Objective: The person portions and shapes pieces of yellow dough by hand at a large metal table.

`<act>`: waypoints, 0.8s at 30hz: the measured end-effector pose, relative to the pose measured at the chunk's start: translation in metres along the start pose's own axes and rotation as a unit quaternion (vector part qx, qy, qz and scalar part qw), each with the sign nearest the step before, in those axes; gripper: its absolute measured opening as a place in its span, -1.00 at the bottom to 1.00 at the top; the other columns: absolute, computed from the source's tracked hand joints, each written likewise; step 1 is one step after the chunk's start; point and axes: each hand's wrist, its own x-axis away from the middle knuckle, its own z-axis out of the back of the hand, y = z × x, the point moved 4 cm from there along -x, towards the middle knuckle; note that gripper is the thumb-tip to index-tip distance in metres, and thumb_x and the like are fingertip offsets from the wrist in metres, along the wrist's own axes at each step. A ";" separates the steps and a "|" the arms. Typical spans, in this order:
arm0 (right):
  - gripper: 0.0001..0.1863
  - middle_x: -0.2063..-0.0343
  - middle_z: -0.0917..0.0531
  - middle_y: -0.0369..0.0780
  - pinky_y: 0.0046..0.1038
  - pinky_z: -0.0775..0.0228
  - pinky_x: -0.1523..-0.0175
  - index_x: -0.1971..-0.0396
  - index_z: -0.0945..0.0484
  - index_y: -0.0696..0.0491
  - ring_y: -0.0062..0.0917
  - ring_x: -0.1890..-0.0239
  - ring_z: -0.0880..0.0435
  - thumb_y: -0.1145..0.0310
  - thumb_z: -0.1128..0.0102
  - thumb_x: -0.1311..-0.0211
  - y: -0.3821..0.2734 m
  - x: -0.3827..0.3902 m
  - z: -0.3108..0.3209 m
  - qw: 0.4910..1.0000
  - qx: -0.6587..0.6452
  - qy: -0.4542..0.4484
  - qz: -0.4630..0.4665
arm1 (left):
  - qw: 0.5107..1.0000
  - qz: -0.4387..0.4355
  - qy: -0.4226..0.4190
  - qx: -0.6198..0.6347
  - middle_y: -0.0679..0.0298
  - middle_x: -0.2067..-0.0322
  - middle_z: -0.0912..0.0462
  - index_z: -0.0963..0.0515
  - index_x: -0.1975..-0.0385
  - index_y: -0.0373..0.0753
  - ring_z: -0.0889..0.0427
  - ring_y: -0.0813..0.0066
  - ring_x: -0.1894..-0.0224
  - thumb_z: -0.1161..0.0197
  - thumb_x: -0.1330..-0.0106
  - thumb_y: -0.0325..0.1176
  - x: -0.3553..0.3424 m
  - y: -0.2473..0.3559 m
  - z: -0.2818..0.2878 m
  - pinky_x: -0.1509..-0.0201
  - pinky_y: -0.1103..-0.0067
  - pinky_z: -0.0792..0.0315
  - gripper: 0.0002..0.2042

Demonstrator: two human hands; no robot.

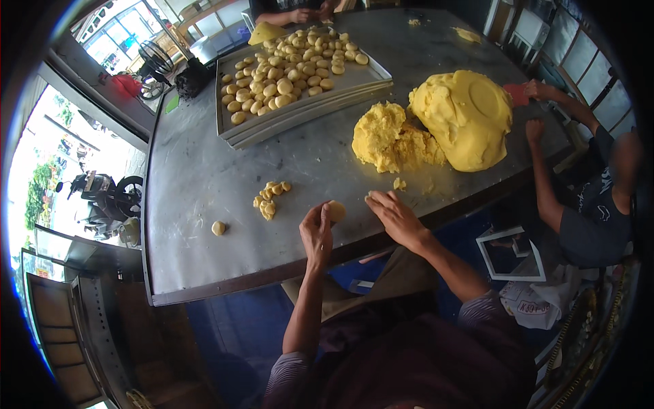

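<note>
My left hand (317, 235) is closed around a small round piece of pale dough (336, 211) near the table's front edge. Fingers stretched out, my right hand (398, 221) is just to the right of it, low over the tabletop, with nothing visible in it. Left of my hands lies a cluster of small yellow dough lumps (268, 202), and a single dough ball (218, 228) rests farther left. A large smooth yellow dough mass (470, 123) sits at the right, touching a crumbly, torn dough heap (380, 136). A few crumbs (399, 183) lie between that heap and my right hand.
Stacked metal trays (306, 113) at the back of the metal table (184, 184) bear many dough balls (283, 85). A co-worker's hand (538, 90) is by a red object (518, 94) at the right. Another person's hands (304, 15) show at the far edge.
</note>
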 end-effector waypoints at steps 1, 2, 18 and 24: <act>-0.57 -0.02 -0.55 -0.04 -0.29 -0.40 -0.10 -0.03 -0.51 0.25 -0.21 -0.03 -0.53 0.64 -0.10 -0.07 0.005 0.003 0.003 0.990 -0.099 -0.046 -0.084 | 1.000 0.008 -0.009 -0.010 0.12 0.37 -0.71 -0.61 0.11 -0.43 -0.69 0.44 0.28 -0.15 -0.45 -0.20 0.000 -0.001 -0.004 0.16 0.49 -0.59 -0.65; -0.56 0.00 -0.55 -0.02 -0.27 -0.39 -0.10 -0.04 -0.50 0.25 -0.17 -0.03 -0.53 0.65 -0.11 -0.08 0.007 0.006 0.005 0.977 -0.173 -0.005 -0.121 | 1.000 0.017 -0.017 -0.020 0.14 0.38 -0.71 -0.63 0.12 -0.43 -0.68 0.46 0.28 -0.15 -0.45 -0.19 0.001 -0.002 -0.008 0.15 0.49 -0.59 -0.65; -0.72 0.09 -0.69 -0.08 -0.37 -0.52 -0.03 0.17 -0.69 0.15 -0.20 0.05 -0.66 0.63 -0.25 -0.08 -0.028 -0.025 0.008 0.909 -0.375 0.130 -0.124 | 0.948 -0.108 -0.096 -0.284 -0.06 0.41 -0.68 -0.57 0.21 -0.28 -0.65 -0.14 0.30 -0.36 -0.11 -0.29 -0.004 -0.017 -0.027 0.27 0.17 -0.55 -0.71; -0.74 0.19 -0.69 -0.02 -0.34 -0.55 0.05 0.17 -0.67 0.18 -0.16 0.15 -0.69 0.61 -0.27 -0.09 -0.042 -0.026 0.002 0.939 -0.295 0.109 -0.143 | 0.969 -0.086 -0.136 -0.188 -0.10 0.36 -0.67 -0.52 0.21 -0.33 -0.64 -0.14 0.20 -0.32 -0.13 -0.38 0.001 -0.005 -0.029 0.20 0.22 -0.51 -0.73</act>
